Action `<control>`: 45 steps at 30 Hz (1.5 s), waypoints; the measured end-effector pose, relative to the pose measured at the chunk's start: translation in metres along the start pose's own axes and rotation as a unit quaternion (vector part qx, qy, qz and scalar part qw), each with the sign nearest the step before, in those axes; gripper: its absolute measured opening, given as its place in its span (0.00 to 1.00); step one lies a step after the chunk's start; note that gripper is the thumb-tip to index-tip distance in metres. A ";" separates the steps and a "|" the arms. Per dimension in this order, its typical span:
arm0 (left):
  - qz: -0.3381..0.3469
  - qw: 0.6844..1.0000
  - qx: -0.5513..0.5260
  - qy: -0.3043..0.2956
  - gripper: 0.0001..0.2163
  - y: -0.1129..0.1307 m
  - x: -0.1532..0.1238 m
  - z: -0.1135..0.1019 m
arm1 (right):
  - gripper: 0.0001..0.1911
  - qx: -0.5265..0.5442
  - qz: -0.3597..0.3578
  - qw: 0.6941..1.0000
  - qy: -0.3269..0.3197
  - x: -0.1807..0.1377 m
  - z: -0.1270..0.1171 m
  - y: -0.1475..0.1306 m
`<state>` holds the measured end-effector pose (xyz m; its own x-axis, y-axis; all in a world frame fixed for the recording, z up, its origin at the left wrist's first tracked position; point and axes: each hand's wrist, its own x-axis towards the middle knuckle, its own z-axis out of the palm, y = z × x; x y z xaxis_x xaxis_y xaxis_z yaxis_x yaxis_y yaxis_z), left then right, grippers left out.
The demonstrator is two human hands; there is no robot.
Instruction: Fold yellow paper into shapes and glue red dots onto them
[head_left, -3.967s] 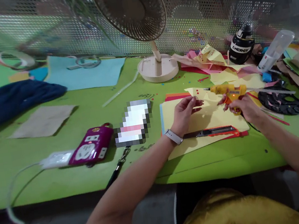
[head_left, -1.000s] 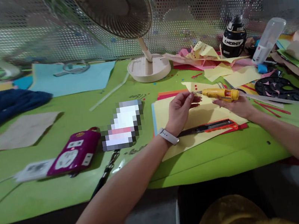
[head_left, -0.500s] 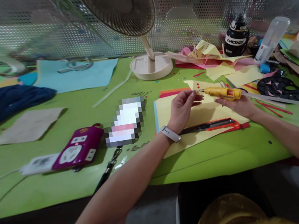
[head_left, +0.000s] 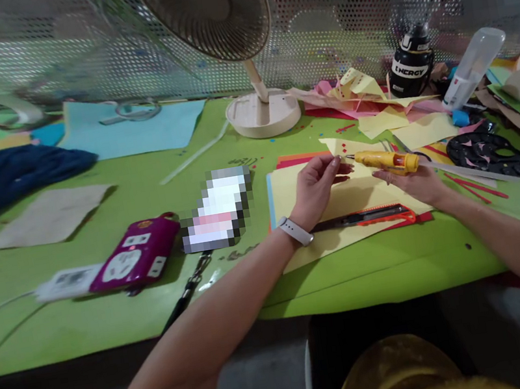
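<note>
My right hand (head_left: 410, 184) is closed round a yellow and orange glue gun (head_left: 385, 161), which lies level with its nozzle pointing left. My left hand (head_left: 316, 186), with a white watch on the wrist, is curled and pinches something small right at the nozzle tip; I cannot make out what it is. Both hands hover over a yellow paper sheet (head_left: 340, 205) stacked on red and orange sheets. A red utility knife (head_left: 367, 218) lies on the sheet just below my hands.
On the green table (head_left: 168, 301) stand a beige fan (head_left: 246, 45), a magenta power strip (head_left: 137, 260) with a white cable, a black bottle (head_left: 410, 69), a clear bottle (head_left: 472, 69), a black cut-out disc (head_left: 490, 154), paper scraps, blue cloth (head_left: 5, 179) and blue paper.
Four seconds ago the glue gun stood upright in my right hand; it is now level, nozzle at my left fingers. In the last second the hands have barely moved.
</note>
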<state>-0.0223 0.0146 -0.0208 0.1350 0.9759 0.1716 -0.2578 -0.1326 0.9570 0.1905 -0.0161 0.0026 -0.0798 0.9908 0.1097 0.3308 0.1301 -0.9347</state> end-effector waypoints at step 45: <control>0.000 1.000 0.021 0.014 0.12 0.001 -0.001 0.001 | 0.22 -0.038 -0.010 0.999 -0.019 -0.002 -0.003 -0.001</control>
<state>-0.0220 0.0135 -0.0194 0.1085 0.9802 0.1656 -0.2166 -0.1392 0.9663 0.1930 -0.0184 0.0038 -0.1221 0.9861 0.1128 0.3992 0.1529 -0.9040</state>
